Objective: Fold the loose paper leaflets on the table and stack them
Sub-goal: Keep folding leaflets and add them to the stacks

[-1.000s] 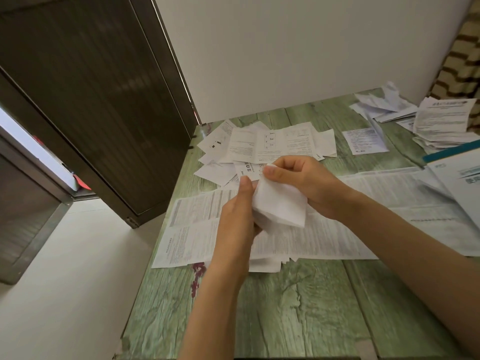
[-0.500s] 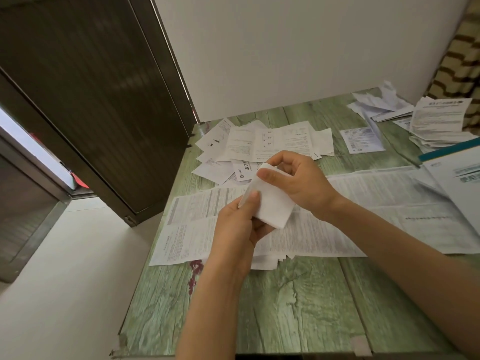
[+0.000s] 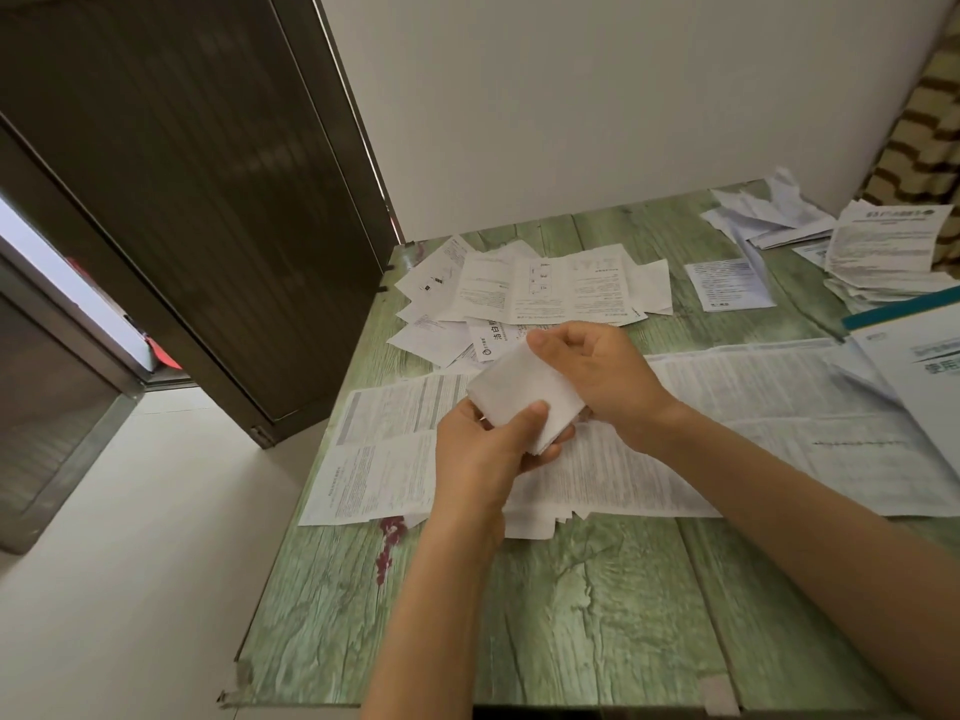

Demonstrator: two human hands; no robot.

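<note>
— Where do we hold the folded leaflet [image 3: 519, 392]?
— Just above the long printed sheet [image 3: 753, 407]. Our left hand [image 3: 483, 454] grips the leaflet's near end, thumb on top; our right hand [image 3: 597, 371] pinches its far end.

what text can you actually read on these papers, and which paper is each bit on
"洁白", then covered: small leaflet in the far pile.
"使用", cut by the frame edge: teal-edged booklet.
Heading on the far-right stack: blurred, unreadable.
Body print on the long sheets and other leaflets: too small.
Folded leaflet: no print on its visible face.
</note>
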